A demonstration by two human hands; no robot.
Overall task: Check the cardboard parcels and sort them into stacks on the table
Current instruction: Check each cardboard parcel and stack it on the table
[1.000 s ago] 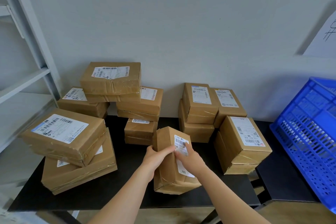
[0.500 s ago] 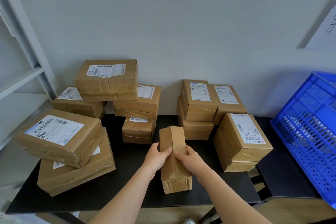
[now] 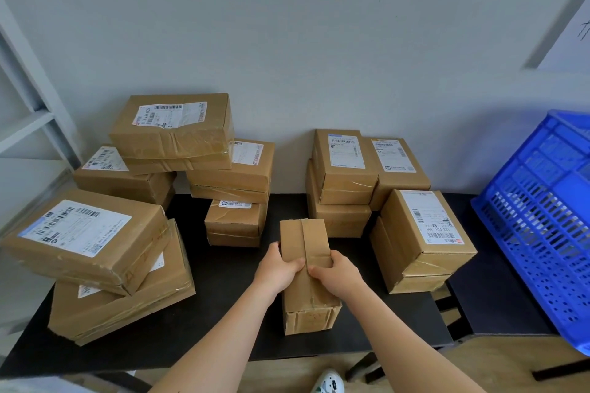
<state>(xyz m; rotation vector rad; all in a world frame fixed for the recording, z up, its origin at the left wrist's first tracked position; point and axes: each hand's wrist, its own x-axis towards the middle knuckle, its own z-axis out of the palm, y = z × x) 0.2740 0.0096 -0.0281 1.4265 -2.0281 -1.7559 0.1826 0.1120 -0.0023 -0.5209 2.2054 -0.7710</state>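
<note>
A long, narrow cardboard parcel (image 3: 305, 239) sits in the middle of the black table (image 3: 223, 268), its taped seam facing up and no label showing. My left hand (image 3: 277, 268) grips its left side and my right hand (image 3: 335, 274) grips its right side, fingers curled over the top. Around it are other taped brown parcels with white labels: a stack of two at the front left (image 3: 86, 233), a pile at the back left (image 3: 172, 128), a small stack (image 3: 234, 222) just behind my left hand, and stacks at the right (image 3: 341, 163) (image 3: 421, 233).
A blue plastic crate (image 3: 542, 217) stands at the right on a second dark table (image 3: 498, 306). White shelving (image 3: 28, 124) rises at the left. The wall is close behind the parcels. A shoe (image 3: 329, 383) shows below the table's front edge.
The held parcel has been turned so that its labelled face is out of sight and the taped seam faces up. Both hands kept hold of it.
</note>
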